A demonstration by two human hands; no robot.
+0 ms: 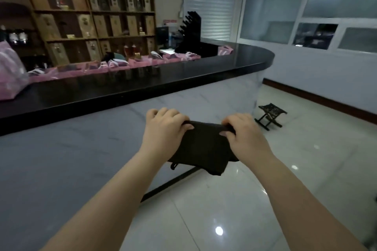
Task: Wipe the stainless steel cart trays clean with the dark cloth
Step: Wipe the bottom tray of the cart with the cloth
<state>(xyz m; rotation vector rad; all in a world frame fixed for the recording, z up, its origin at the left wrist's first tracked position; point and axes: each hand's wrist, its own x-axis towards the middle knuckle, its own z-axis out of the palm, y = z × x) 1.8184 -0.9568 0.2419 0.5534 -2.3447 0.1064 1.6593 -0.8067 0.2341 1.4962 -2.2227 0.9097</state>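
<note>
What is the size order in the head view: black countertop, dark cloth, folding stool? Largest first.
1. black countertop
2. dark cloth
3. folding stool
Cloth is nearer, so cloth versus stool is unsure.

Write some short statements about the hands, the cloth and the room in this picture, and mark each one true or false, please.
1. The left hand and the right hand both grip the dark cloth at its upper edge. True.
2. The dark cloth lies flat on a steel tray. False: it hangs in the air between the hands, and no cart tray is in view.
3. A small black folding stool stands on the floor to the right. True.
4. The counter top is white. False: it is black and glossy.
5. Pink bags sit along the far edge of the counter top. True.
</note>
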